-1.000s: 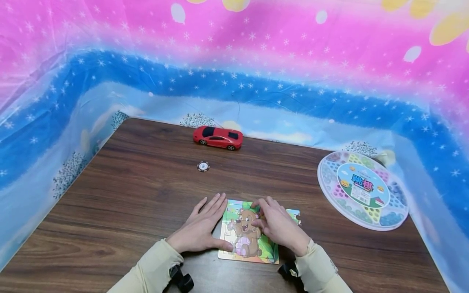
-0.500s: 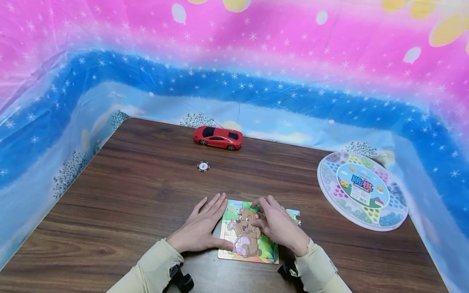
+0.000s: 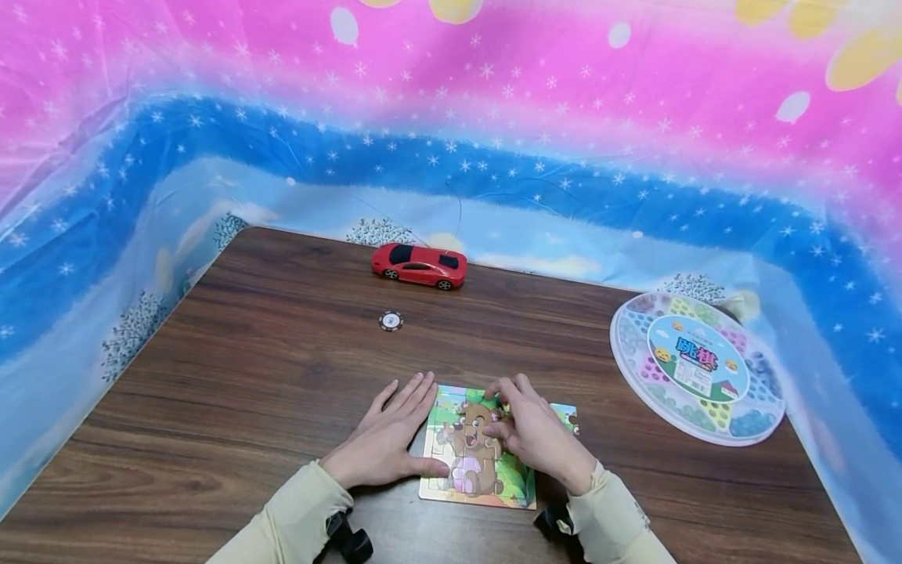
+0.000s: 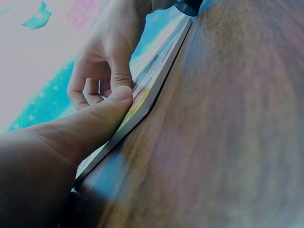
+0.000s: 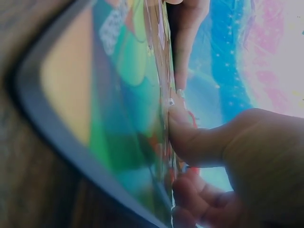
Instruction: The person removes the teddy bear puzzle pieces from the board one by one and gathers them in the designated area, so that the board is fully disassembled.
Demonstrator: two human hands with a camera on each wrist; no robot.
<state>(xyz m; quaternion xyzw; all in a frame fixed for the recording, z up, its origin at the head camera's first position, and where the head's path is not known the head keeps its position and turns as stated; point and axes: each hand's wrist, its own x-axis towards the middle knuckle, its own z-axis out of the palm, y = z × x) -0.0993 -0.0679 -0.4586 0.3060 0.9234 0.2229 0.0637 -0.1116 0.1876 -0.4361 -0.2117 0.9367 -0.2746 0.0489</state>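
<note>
A jigsaw puzzle (image 3: 474, 474) with a cartoon bear lies flat in its tray near the table's front. My left hand (image 3: 384, 439) lies spread along its left side, the thumb (image 4: 102, 116) resting on the tray's edge. At the upper right of the picture, my right hand (image 3: 543, 435) has its thumb and index finger bent onto a puzzle piece (image 3: 495, 413); the hand hides much of that corner. In the right wrist view its thumb (image 5: 190, 140) touches the picture surface. Part of another puzzle piece (image 3: 566, 415) shows beyond the right hand, outside the tray.
A red toy car (image 3: 419, 265) stands at the table's back edge. In front of it lies a poker chip (image 3: 391, 321). A round Chinese checkers box (image 3: 698, 368) sits at the right edge. A patterned cloth (image 3: 451, 157) hangs around the wooden table (image 3: 247, 352).
</note>
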